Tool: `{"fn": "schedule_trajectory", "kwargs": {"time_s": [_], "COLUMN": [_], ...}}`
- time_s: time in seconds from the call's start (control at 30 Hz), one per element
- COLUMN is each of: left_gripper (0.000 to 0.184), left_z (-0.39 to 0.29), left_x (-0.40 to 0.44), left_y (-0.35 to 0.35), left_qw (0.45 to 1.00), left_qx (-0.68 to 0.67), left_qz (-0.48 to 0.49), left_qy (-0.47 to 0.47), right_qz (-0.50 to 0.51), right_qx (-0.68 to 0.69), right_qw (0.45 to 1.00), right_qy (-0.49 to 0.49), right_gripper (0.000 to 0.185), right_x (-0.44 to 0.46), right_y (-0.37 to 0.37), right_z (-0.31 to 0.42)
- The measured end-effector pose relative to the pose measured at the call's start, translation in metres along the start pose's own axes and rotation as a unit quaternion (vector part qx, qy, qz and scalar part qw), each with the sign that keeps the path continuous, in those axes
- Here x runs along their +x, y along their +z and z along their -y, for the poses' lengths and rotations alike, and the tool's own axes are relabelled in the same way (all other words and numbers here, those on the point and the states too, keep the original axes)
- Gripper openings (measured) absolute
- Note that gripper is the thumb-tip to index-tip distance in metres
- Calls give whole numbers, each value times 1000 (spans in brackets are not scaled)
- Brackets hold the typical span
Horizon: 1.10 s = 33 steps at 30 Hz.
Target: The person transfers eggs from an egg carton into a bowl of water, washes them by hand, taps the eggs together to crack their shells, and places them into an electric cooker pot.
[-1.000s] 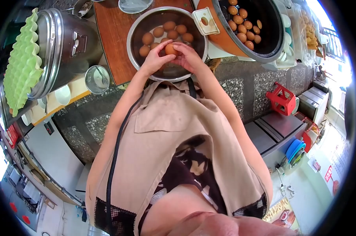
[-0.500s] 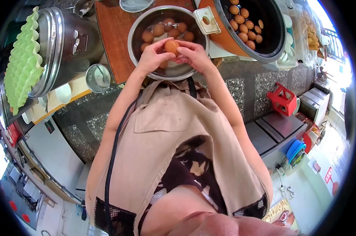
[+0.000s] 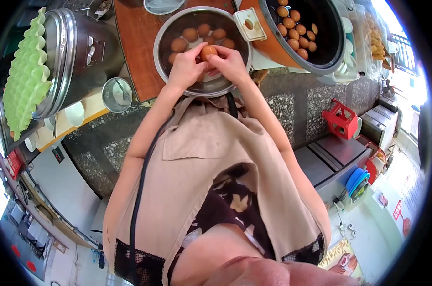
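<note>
One brown egg is held between my two hands, over a steel bowl. My left hand grips the egg from the left, its fingertips on the shell. From the right, the fingers and thumb of my right hand press against the same egg. Several more brown eggs lie in water in the bowl, beyond my hands. The near part of the bowl is partly covered by my hands.
An orange pot with several brown eggs stands at the right. A brown wooden board lies under the bowl. At the left are a glass with a spoon, a large steel container and a green egg tray.
My fingers have shifted around the egg, and it sits slightly higher and partly covered between them. Both hands stay over the bowl.
</note>
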State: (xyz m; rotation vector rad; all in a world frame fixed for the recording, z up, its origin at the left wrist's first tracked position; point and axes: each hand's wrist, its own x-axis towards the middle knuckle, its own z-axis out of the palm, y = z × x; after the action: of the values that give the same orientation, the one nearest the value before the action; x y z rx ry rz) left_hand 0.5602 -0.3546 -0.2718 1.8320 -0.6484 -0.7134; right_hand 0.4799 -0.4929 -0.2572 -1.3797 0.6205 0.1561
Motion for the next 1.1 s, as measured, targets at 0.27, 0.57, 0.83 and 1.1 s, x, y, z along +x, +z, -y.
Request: {"fn": "schedule_trajectory", "kwargs": {"time_s": [0.27,0.57,0.83,1.1], "left_gripper": [55,55,47,32], "left_z": [5,1,3,-13], "left_x": [0,1,-4,-10], "left_y": [-5,-7,-11,24], "left_qw": [983,996,954,956], "left_qx": [-177,-82,-288,56], "left_qz": [49,25,78,-206], "left_qy": [-3,24,-14,201], "right_qz": [22,54,105,-87], "right_qx": [23,47,110,200], "right_qw": [999,997,988,974], "right_qy": [13,1,28,67], "right_gripper": [41,38,34,45], "right_x": [-1,-1,-9,7], "right_y": [-13,-10,-22,29], "right_z": [10,12,12,-8]}}
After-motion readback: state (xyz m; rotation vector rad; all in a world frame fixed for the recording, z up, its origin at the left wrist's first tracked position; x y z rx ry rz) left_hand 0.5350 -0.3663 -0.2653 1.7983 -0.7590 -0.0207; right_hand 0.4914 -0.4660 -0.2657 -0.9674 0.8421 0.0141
